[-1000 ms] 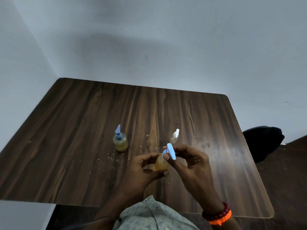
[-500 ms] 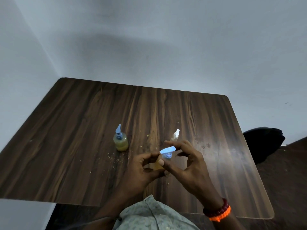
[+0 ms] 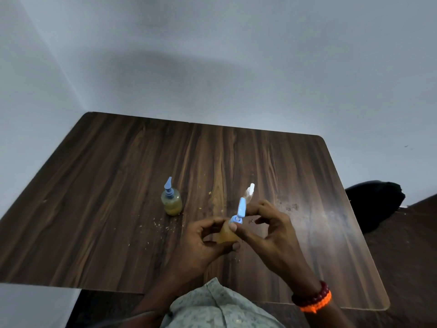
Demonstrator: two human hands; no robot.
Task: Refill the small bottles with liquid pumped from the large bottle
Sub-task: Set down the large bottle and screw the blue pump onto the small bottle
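My left hand (image 3: pixel 203 245) grips the body of a small bottle (image 3: pixel 228 234) of amber liquid, held just above the dark wooden table (image 3: pixel 118 197). Thumb and fingers of my right hand (image 3: pixel 267 230) pinch that bottle's light blue pump top (image 3: pixel 241 210), whose spout points up and away. A second bottle (image 3: pixel 172 201) with yellow liquid and a blue pump stands upright to the left. Behind my right hand, a bottle with a white top (image 3: pixel 250 191) is partly hidden.
Small crumbs (image 3: pixel 160 224) lie scattered on the table near the bottles. A black object (image 3: pixel 376 204) sits on the floor past the table's right edge. Pale walls close off the far and left sides.
The blue pump top has turned in my right hand: its spout lay sideways half a second ago and now points up and away. The bottle and my left hand stayed in place.
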